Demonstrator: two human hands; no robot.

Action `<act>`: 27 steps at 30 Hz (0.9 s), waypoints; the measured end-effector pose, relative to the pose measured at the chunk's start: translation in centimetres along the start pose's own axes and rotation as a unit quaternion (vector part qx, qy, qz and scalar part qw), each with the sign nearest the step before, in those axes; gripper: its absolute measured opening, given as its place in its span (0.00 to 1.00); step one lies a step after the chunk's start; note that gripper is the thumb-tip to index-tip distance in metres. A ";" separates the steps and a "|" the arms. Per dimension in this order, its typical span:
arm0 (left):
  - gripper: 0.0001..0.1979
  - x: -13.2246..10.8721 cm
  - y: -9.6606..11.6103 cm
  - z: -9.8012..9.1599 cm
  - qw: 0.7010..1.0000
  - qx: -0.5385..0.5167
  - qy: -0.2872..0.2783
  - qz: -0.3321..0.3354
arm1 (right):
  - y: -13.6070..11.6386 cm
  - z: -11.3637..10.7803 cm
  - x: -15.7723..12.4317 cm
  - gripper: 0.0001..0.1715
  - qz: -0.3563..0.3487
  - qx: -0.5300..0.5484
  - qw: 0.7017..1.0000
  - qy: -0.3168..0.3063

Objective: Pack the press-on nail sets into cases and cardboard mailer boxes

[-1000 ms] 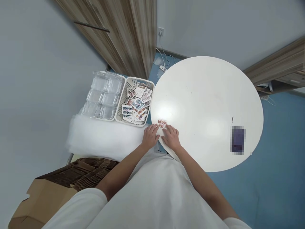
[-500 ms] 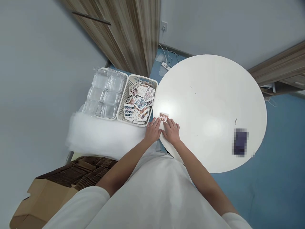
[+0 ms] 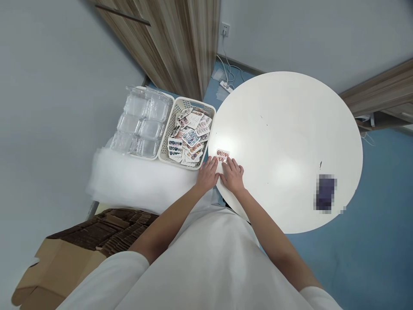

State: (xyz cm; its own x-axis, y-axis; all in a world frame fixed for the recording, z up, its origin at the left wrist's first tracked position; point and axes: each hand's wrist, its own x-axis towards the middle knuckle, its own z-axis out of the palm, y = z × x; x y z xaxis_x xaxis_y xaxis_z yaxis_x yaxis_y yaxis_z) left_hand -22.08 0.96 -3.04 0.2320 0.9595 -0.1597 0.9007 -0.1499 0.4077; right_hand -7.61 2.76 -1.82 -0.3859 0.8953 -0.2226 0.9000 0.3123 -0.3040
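Observation:
A small white card printed with rows of reddish-brown nail shapes lies flat at the left edge of the round white table. My left hand rests at the card's lower left corner, fingers stretched forward and fingertips touching or very near it. On the other side, my right hand lies with its fingers extended at the lower right corner. Both thumbs point inward, below the card. Its lower edge is partly covered by my fingers.
Left of the table, a white basket holds many similar cards. Beside it, another basket carries clear plastic trays. White wrapping sheet and a cardboard box are nearer me. A blurred dark object lies at the table's right.
The view has shifted slightly. Both hands stay beside the card, with almost no movement relative to it.

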 end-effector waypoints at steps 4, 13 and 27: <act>0.28 -0.1 0.0 0.2 1.000 -0.006 0.002 -0.004 | 0.1 0.1 0.0 0.28 -0.007 0.008 1.000 -0.002; 0.26 -0.9 1.3 0.7 0.999 0.008 0.024 -0.039 | 0.8 -0.5 -2.0 0.29 -0.046 0.000 0.999 -0.003; 0.22 -12.6 5.1 0.6 0.988 0.035 0.060 -0.138 | 4.1 -0.1 -9.2 0.27 -0.151 0.012 0.988 0.040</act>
State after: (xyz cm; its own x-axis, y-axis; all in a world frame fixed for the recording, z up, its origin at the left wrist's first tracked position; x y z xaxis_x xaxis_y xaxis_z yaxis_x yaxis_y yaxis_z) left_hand -20.16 -12.04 0.58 -0.0679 0.9869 -0.1460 0.9479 0.1095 0.2993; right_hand -0.36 -4.16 -0.97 -0.6175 0.7853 -0.0442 0.7412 0.5622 -0.3669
